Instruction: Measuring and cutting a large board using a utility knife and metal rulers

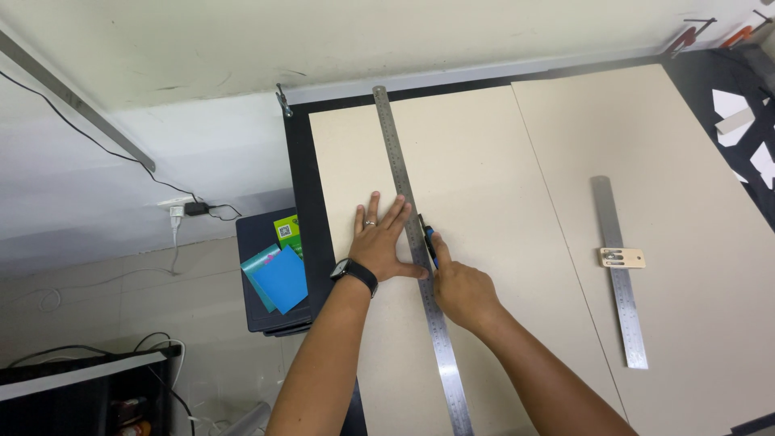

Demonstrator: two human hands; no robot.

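Two hands work on a beige board (476, 169) covering a dark table (303, 178). Left hand (379, 242) lies flat, fingers spread, pinning a long steel ruler (420, 258) that runs near to far across the board. Right hand (460, 289) is closed around a blue-tipped utility knife (428, 240), blade against the ruler's right edge. Second board (686, 186) lies alongside on the right, carrying a shorter ruler (617, 274). Left table edge: a lower dark stand (258, 242) with blue sheets (281, 278). Far edge meets the white wall (363, 40).
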